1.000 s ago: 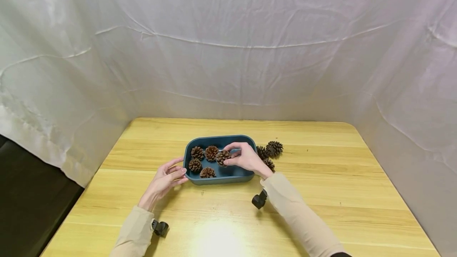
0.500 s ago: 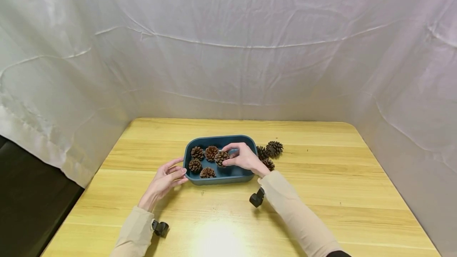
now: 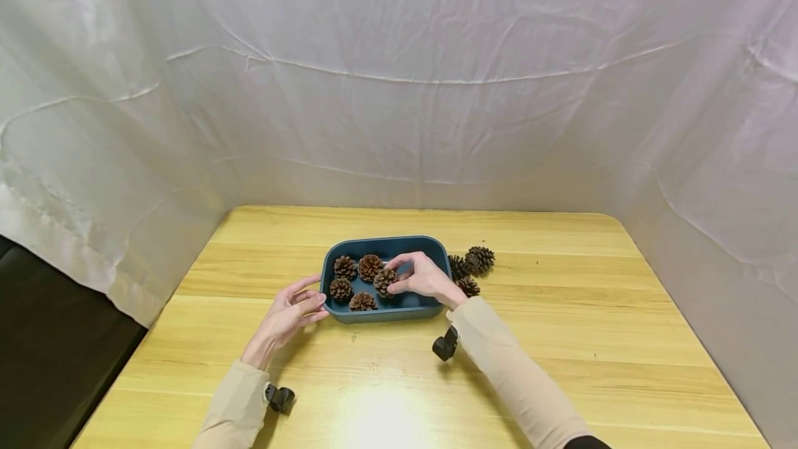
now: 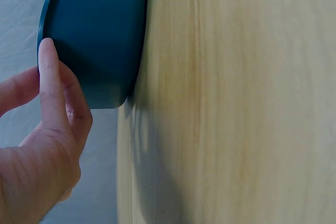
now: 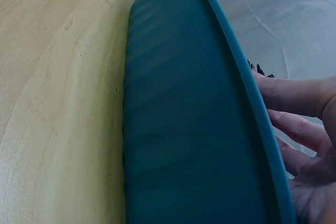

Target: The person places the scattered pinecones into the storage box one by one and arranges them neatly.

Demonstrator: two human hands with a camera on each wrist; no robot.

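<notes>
My right hand (image 3: 427, 276) pinches a brown pine cone (image 3: 384, 282) between thumb and fingers, inside the dark blue tray (image 3: 408, 312). In the right wrist view, the tray's long wall (image 5: 184, 103) hides most of that cone, and the right hand's fingers show beyond the rim. My left hand (image 3: 287, 314) rests at the tray's left end with fingers extended. Seen from the left wrist, its thumb lies up against the rim and the other fingers stay outside the wall (image 4: 100, 40). Several pine cones (image 3: 345, 268) sit in the tray's left half around the held one.
Several more pine cones (image 3: 480, 260) lie on the wooden table (image 3: 561, 338) just right of the tray, partly behind the right wrist. Pale cloth (image 3: 399, 123) hangs around the back and sides. A black surface (image 3: 56, 338) shows at the left.
My right hand has shifted slightly left and toward me inside the tray, carrying its pine cone nearer the others. The left hand and the tray have kept their place.
</notes>
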